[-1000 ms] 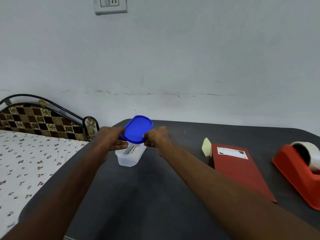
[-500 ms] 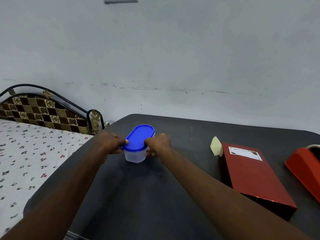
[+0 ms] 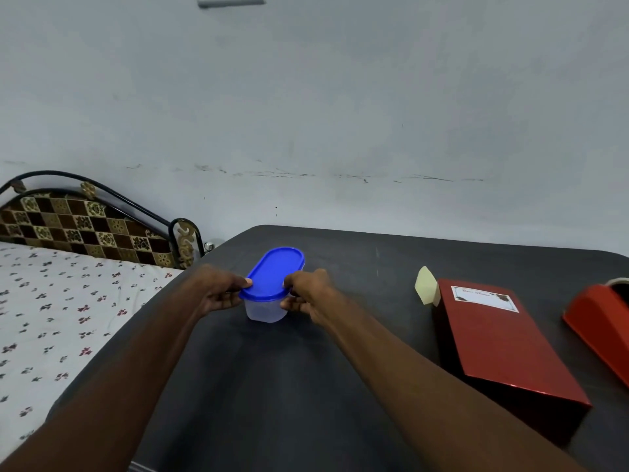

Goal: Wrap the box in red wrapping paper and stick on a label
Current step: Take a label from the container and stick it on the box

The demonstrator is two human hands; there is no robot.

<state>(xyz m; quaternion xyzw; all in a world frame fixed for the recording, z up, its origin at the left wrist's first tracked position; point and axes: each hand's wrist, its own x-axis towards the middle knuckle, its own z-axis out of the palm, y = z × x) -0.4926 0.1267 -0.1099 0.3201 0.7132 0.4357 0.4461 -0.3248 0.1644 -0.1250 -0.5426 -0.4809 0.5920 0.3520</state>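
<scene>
Both grips, left hand (image 3: 218, 292) and right hand (image 3: 308, 294), on container (image 3: 269, 303), seemingly lengthwise away.

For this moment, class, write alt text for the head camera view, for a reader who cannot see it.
Two hands, left and right, grip a clear tub with a blue lid on a dark table. To the right lies a red wrapped box bearing a white label, beside a red tape dispenser.

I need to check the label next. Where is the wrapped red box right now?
In the head view the red box lies on the right of the dark table, between the red tape dispenser and the right hand.
</scene>
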